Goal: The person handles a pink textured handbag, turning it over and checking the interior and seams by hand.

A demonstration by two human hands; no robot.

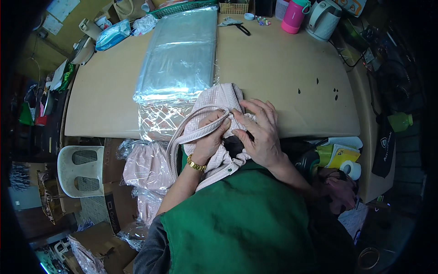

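Note:
A pale pink quilted fabric bag [219, 94] with a chevron pattern rests between my lap and the table's front edge. My left hand [211, 137], with a gold watch on its wrist, grips the bag's long strap [190, 137] and gathered fabric. Beside a small metal fitting [226, 112] at the strap's end is the index fingertip of my right hand [260, 133]. That hand's fingers are spread over the bag's right side, the thumb apart from the index finger. The bag's dark opening [234, 145] shows below the hands, and a snap button [229, 170] sits on its lower band.
A stack of clear plastic bags [181, 58] lies on the brown-covered table [273, 68]. Behind are scissors [243, 29], a pink flask [293, 17] and an electric kettle [323, 20]. Plastic-wrapped pink bags [147, 167] and a white plastic chair [80, 171] stand at left.

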